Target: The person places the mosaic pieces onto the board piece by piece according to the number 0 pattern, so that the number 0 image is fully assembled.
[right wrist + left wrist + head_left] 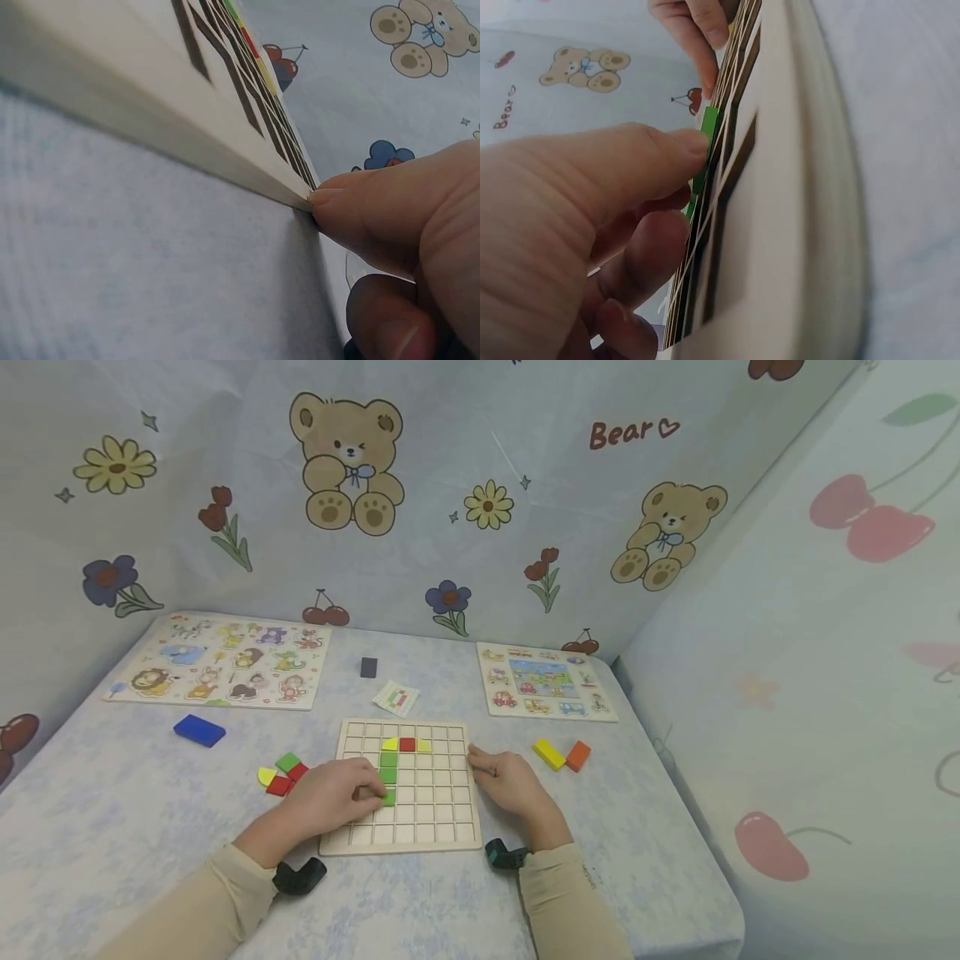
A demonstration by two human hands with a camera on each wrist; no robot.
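A light wooden board (438,835) with a square grid lies flat on the table. My left hand (339,793) is over its left part and pinches a green square tile (388,798) at the grid. Seen in the left wrist view, the thumb presses on that green tile (705,142). Above it on the board sit two more green tiles (387,767), then a red square tile (407,744) between two yellow quarter-round pieces. My right hand (512,782) touches the board's right edge with thumb and forefinger; in the right wrist view its thumb (352,202) meets that edge.
Loose red, green and yellow tiles (279,785) lie left of the board. Farther out are a blue block (199,731), a yellow block (550,754) and an orange block (578,756). Behind stand a pattern card (397,699), a dark rectangle (369,667) and two picture puzzles (225,664).
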